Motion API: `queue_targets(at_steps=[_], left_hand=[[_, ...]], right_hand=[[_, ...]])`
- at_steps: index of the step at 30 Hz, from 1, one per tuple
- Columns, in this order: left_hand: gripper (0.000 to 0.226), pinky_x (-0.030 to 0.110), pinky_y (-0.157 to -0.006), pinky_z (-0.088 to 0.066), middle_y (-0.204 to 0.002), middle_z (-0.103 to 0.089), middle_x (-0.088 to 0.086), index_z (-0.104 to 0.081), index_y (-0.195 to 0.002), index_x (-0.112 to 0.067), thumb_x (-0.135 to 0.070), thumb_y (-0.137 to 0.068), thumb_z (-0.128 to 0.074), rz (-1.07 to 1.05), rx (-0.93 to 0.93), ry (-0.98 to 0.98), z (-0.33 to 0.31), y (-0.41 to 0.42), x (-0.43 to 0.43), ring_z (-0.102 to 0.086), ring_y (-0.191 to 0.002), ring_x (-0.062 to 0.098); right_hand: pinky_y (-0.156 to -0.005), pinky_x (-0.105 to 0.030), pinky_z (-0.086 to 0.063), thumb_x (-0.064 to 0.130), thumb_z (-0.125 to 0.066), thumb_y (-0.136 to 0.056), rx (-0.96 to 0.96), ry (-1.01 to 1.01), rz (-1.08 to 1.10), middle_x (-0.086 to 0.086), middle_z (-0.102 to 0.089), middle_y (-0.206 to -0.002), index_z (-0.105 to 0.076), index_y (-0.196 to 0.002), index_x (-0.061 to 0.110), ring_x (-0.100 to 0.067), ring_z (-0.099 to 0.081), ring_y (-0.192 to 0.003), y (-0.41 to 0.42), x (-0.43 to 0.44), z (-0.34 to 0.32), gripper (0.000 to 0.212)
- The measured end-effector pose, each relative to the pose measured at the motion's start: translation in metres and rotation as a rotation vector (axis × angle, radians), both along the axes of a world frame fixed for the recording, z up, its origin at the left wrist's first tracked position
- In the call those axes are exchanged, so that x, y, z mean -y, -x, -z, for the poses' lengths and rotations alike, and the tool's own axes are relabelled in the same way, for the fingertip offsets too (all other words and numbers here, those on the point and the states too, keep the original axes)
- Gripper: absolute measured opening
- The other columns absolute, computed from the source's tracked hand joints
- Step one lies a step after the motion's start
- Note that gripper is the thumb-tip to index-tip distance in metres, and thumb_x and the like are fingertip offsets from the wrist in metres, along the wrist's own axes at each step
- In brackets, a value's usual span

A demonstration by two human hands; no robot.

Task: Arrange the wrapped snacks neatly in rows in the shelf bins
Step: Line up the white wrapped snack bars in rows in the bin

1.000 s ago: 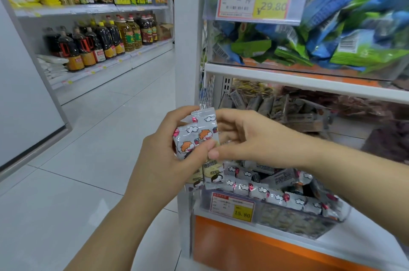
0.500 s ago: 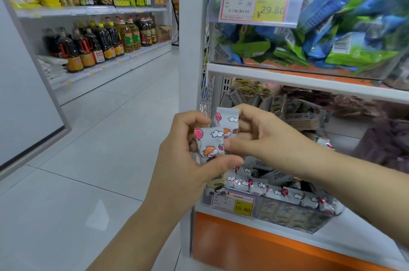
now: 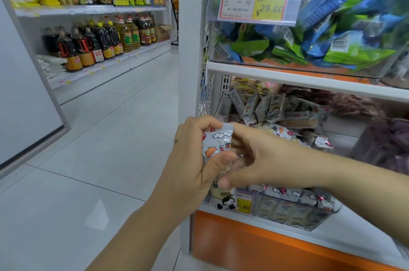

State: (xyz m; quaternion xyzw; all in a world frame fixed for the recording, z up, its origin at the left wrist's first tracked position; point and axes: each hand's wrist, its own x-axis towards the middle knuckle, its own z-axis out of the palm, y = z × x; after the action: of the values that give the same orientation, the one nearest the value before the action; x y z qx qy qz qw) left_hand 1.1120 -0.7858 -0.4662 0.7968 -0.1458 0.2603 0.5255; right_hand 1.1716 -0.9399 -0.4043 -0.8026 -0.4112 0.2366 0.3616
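Wrapped snacks point(image 3: 218, 141) sit pinched in the curled grips of left hand point(image 3: 192, 164) and right hand point(image 3: 267, 160), before the shelf bin point(image 3: 294, 213).

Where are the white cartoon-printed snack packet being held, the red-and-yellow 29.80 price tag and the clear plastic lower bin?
white cartoon-printed snack packet point(image 3: 218, 141): head view, printed face.
red-and-yellow 29.80 price tag point(image 3: 270, 8): head view, yellow price field.
clear plastic lower bin point(image 3: 294, 213): head view, front wall.

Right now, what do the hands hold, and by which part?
Wrapped snacks: the left hand wraps round their middle, the right hand pinches their right edge.
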Motion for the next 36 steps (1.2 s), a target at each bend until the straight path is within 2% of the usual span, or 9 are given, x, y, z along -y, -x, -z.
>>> queue_targets(at_steps=[5, 8, 10, 13, 16, 20, 28, 31, 36], left_hand=[[0.046, 0.034, -0.095, -0.045, -0.114, -0.038, -0.02, -0.028, -0.122, -0.059, -0.08, -0.081, -0.027, -0.025, -0.002, -0.069, 0.001, 0.001, 0.002, -0.048, -0.114, 0.012], [0.043, 0.009, -0.096, -0.034, -0.117, -0.037, -0.026, -0.033, -0.125, -0.047, -0.069, -0.088, -0.031, -0.161, 0.048, -0.032, 0.0, -0.003, -0.01, -0.042, -0.118, -0.004], [0.033, 0.004, -0.092, -0.033, -0.117, -0.042, -0.024, -0.039, -0.121, -0.043, -0.055, -0.09, -0.037, -0.272, 0.047, 0.022, 0.0, -0.006, -0.019, -0.044, -0.112, -0.009], [0.029, 0.002, -0.088, -0.035, -0.116, -0.047, -0.023, -0.047, -0.117, -0.037, -0.043, -0.089, -0.043, -0.372, 0.002, 0.026, 0.002, -0.009, -0.028, -0.048, -0.108, -0.006], [0.03, 0.0, -0.087, -0.033, -0.116, -0.051, -0.017, -0.05, -0.117, -0.033, -0.039, -0.088, -0.044, -0.396, -0.028, -0.026, 0.004, -0.01, -0.03, -0.049, -0.108, -0.006], [0.029, -0.001, -0.086, -0.033, -0.115, -0.052, -0.017, -0.051, -0.116, -0.034, -0.039, -0.088, -0.045, -0.404, -0.031, -0.052, 0.003, -0.01, -0.03, -0.048, -0.105, -0.009], [0.024, -0.002, -0.078, -0.035, -0.113, -0.051, -0.024, -0.046, -0.11, -0.046, -0.033, -0.09, -0.05, -0.405, -0.057, -0.034, 0.0, -0.006, -0.035, -0.051, -0.102, -0.006], [0.024, -0.002, -0.076, -0.036, -0.112, -0.051, -0.026, -0.045, -0.107, -0.049, -0.032, -0.091, -0.051, -0.4, -0.057, -0.044, -0.001, -0.006, -0.036, -0.051, -0.101, -0.007], [0.021, 0.001, -0.078, -0.038, -0.112, -0.051, -0.024, -0.046, -0.111, -0.045, -0.036, -0.093, -0.048, -0.39, -0.054, -0.041, 0.0, -0.008, -0.036, -0.052, -0.099, -0.004]], right_hand=[[-0.073, -0.024, -0.051, 0.008, -0.078, -0.072, -0.026, -0.113, 0.06, 0.015, -0.065, -0.085, -0.05, -0.122, 0.023, -0.004, -0.064, -0.08, 0.001, 0.0, -0.003, 0.059], [-0.073, -0.025, -0.05, 0.017, -0.079, -0.07, 0.193, -0.125, 0.26, 0.006, -0.068, -0.101, -0.042, -0.124, 0.032, -0.011, -0.066, -0.09, -0.016, 0.005, -0.011, 0.067], [-0.073, -0.026, -0.048, 0.022, -0.076, -0.074, 0.359, -0.023, 0.393, 0.001, -0.065, -0.103, -0.035, -0.128, 0.034, -0.018, -0.064, -0.089, -0.031, 0.008, -0.017, 0.069], [-0.055, -0.016, -0.044, 0.026, -0.076, -0.074, 0.426, 0.063, 0.421, 0.003, -0.063, -0.089, -0.033, -0.138, 0.018, -0.012, -0.061, -0.071, -0.048, 0.005, -0.012, 0.078], [-0.075, -0.02, -0.042, 0.026, -0.077, -0.075, 0.491, 0.115, 0.396, 0.001, -0.058, -0.111, -0.025, -0.145, 0.019, -0.016, -0.059, -0.096, -0.056, -0.004, 0.002, 0.088], [-0.074, -0.03, -0.048, 0.023, -0.077, -0.073, 0.567, 0.2, 0.316, -0.009, -0.064, -0.108, -0.031, -0.142, 0.019, -0.002, -0.056, -0.066, -0.07, -0.017, 0.018, 0.083], [-0.095, -0.022, -0.037, 0.023, -0.081, -0.072, 0.373, 0.236, 0.257, -0.004, -0.048, -0.136, -0.033, -0.14, 0.015, -0.019, -0.051, -0.118, -0.1, -0.033, 0.035, 0.084], [-0.09, -0.016, -0.034, 0.025, -0.082, -0.071, 0.284, 0.21, 0.283, 0.002, -0.049, -0.132, -0.035, -0.139, 0.016, -0.012, -0.049, -0.114, -0.103, -0.035, 0.043, 0.083], [-0.093, -0.027, -0.043, 0.023, -0.081, -0.071, 0.162, 0.215, 0.337, 0.003, -0.057, -0.12, -0.041, -0.133, 0.02, -0.016, -0.058, -0.105, -0.101, -0.033, 0.049, 0.074]])
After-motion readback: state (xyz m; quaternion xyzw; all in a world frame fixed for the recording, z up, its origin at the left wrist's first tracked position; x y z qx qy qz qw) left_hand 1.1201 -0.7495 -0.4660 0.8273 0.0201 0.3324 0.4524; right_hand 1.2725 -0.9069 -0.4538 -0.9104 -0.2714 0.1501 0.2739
